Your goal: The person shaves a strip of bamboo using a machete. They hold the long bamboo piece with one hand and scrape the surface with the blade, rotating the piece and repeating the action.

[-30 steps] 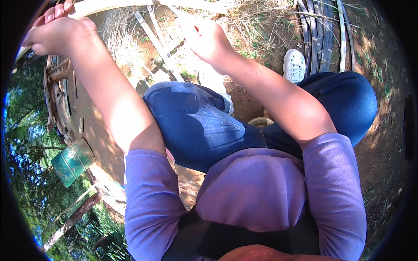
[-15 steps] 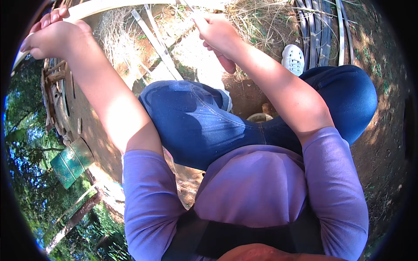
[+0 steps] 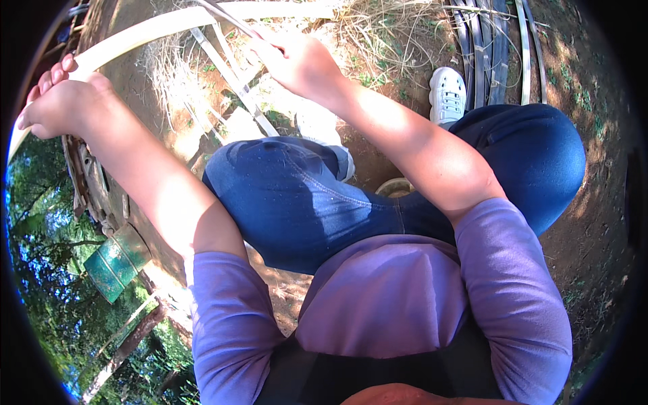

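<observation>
A long pale strip, bamboo-like [image 3: 145,32], arcs across the top of the view. Its left end runs down past my left hand [image 3: 64,101], whose fingers curl round it. My right hand [image 3: 304,67] is closed on a knife [image 3: 233,18]; the thin grey blade points up and left, across the strip. The handle is hidden in my fist, and the blade's tip reaches the top edge of the view.
White clogs [image 3: 447,94] are on my feet. Flat dark strips [image 3: 482,54] lie at the upper right. Fibrous shavings [image 3: 388,34] and narrow pale strips [image 3: 233,81] cover the ground ahead. A green metal container [image 3: 118,263] stands at the left, and a round rim [image 3: 395,187] shows between my legs.
My right hand has moved left with the knife, whose blade now shows over the strip. My left hand has shifted down and left, and the strip sits lower in view.
</observation>
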Motion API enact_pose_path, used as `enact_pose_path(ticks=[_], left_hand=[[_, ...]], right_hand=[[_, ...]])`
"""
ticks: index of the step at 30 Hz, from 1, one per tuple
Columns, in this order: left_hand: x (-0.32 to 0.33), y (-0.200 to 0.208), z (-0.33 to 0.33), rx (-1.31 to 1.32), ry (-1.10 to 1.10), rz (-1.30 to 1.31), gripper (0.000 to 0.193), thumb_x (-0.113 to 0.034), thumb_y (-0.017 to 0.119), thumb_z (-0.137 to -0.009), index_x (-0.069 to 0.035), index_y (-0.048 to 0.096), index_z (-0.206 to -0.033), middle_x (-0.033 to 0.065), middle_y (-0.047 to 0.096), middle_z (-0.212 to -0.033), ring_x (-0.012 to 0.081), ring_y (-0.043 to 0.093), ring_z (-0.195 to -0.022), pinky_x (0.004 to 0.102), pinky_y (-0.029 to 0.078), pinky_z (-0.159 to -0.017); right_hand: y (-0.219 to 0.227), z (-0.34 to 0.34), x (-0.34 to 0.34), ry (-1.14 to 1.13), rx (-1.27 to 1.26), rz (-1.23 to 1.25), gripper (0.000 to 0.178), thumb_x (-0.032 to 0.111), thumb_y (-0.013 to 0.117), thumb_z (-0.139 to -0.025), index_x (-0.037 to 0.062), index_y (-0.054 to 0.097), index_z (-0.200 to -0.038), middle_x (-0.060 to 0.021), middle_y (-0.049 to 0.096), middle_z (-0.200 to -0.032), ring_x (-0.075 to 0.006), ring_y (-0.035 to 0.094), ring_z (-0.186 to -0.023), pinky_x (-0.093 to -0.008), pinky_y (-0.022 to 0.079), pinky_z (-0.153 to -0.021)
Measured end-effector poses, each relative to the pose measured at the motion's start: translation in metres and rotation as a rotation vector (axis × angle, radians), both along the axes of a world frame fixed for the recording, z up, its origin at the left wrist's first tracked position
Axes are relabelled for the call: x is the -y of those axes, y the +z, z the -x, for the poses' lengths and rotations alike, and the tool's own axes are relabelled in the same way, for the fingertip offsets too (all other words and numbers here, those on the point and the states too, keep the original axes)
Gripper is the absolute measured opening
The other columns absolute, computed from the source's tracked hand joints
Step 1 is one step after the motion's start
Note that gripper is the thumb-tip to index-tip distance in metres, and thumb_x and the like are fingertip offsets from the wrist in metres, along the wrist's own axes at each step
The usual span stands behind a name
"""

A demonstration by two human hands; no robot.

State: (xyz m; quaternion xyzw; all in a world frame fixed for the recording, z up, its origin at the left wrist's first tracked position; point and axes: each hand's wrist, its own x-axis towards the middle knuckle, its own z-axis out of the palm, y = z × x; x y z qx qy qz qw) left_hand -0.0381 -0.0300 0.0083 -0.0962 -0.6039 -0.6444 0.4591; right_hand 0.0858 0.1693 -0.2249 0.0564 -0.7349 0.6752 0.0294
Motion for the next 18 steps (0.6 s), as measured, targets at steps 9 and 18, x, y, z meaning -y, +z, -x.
enact_pose_path(ticks=[9, 18], left_hand=[[-0.017, 0.005, -0.007, 0.045, -0.042, 0.103, 0.055, -0.049, 0.009, -0.106, -0.006, 0.033, -0.080, 0.0030, 0.035, -0.060, 0.0162, 0.036, -0.048, 0.0328, 0.044, -0.045], [-0.011, 0.010, 0.003, 0.090, 0.019, 0.140, 0.043, -0.034, 0.030, -0.103, -0.008, 0.033, -0.068, 0.0043, 0.035, -0.060, 0.0173, 0.037, -0.048, 0.0333, 0.045, -0.047]], right_hand=[[-0.061, 0.014, -0.032, 0.042, 0.422, -0.022, 0.041, 0.041, 0.050, -0.100, 0.0056, 0.067, -0.088, -0.0072, 0.058, -0.059, -0.0146, 0.054, -0.051, -0.0330, 0.048, -0.054], [-0.057, 0.015, -0.001, -0.139, -0.043, -0.178, 0.039, 0.040, 0.047, -0.102, 0.0066, 0.067, -0.100, -0.0156, 0.067, -0.077, -0.0292, 0.061, -0.065, -0.0406, 0.048, -0.064]])
